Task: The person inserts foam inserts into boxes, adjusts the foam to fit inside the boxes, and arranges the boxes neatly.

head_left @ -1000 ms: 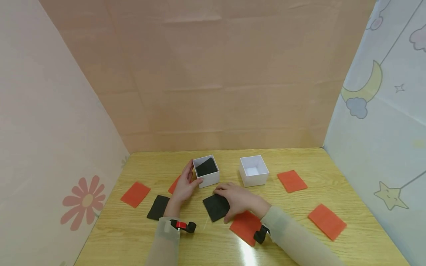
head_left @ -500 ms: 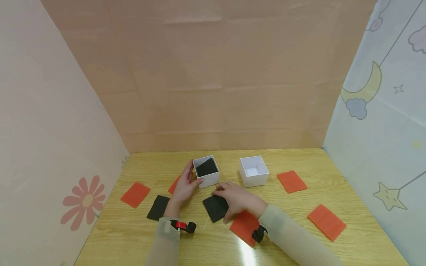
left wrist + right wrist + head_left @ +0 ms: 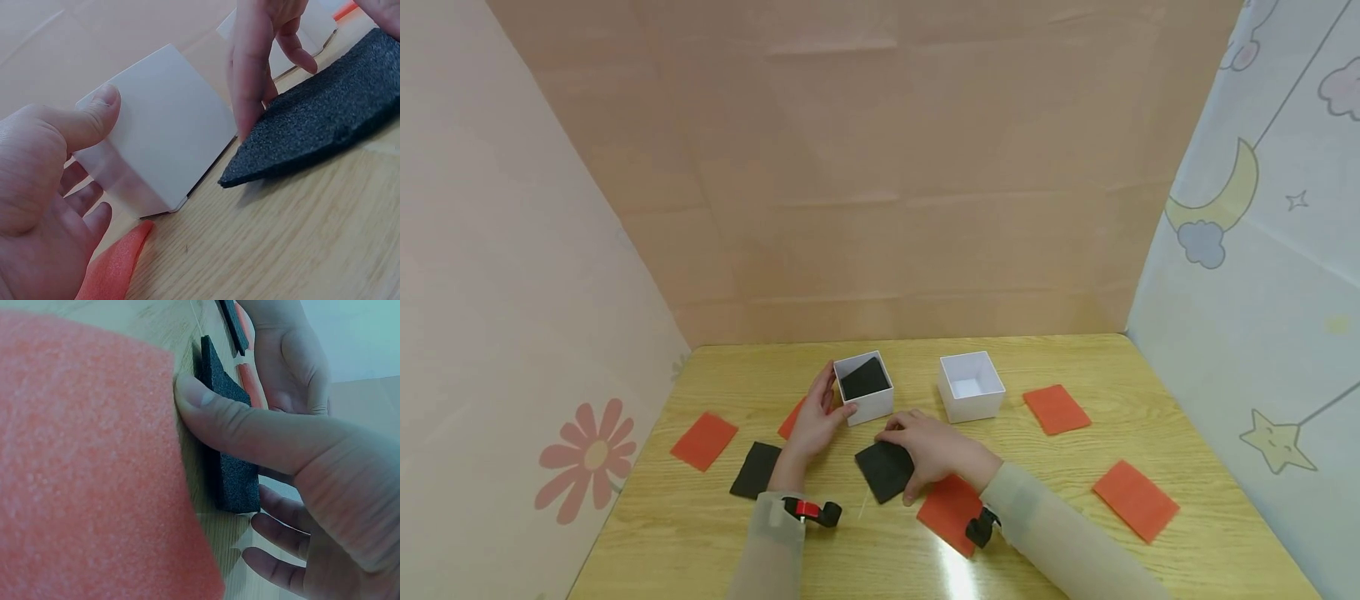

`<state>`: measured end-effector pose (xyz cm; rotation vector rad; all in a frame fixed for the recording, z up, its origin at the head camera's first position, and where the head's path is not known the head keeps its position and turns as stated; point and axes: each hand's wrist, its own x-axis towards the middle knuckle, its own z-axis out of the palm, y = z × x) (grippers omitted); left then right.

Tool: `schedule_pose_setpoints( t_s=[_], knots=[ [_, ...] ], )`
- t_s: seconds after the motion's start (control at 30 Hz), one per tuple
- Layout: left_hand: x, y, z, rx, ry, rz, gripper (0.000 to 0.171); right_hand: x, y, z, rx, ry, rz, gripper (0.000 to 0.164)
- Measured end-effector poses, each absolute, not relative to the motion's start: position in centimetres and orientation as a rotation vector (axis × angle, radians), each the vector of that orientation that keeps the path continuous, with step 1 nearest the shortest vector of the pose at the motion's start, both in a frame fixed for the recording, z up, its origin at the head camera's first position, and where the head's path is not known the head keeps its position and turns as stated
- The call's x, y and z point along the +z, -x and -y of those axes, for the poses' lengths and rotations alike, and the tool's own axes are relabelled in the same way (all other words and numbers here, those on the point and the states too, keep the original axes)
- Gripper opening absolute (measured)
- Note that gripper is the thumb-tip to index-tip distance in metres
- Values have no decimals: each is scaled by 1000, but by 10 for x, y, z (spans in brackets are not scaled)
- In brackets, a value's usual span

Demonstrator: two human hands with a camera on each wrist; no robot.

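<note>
One black square [image 3: 882,472] lies between the hands [image 3: 809,427] [image 3: 931,450], touching the right.

two white boxes [image 3: 973,407], five red sheets [image 3: 1057,409], three visible black sheets [image 3: 882,477], two hands [image 3: 812,426]

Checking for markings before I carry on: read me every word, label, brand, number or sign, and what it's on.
None: no text can be read in any view.
White boxes: the sides in view show no print.
Black squares and red squares: no print shows.
Side walls: only pictures, including a flower, moon and star.
Wristbands: any marking is too small to read.
</note>
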<state>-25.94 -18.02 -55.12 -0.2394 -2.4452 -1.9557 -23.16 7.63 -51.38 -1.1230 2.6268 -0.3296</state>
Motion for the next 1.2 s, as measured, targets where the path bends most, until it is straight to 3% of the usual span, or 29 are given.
schedule_pose_setpoints(
  t_s=[0.77,1.2],
  knots=[
    [-550,257,181,-1954,206,2459,96,-518,230,-80,-271,1205,-2633,97],
    [-552,258,180,-1967,242,2439,95,-511,232,-82,-420,1225,-2599,87]
  ],
)
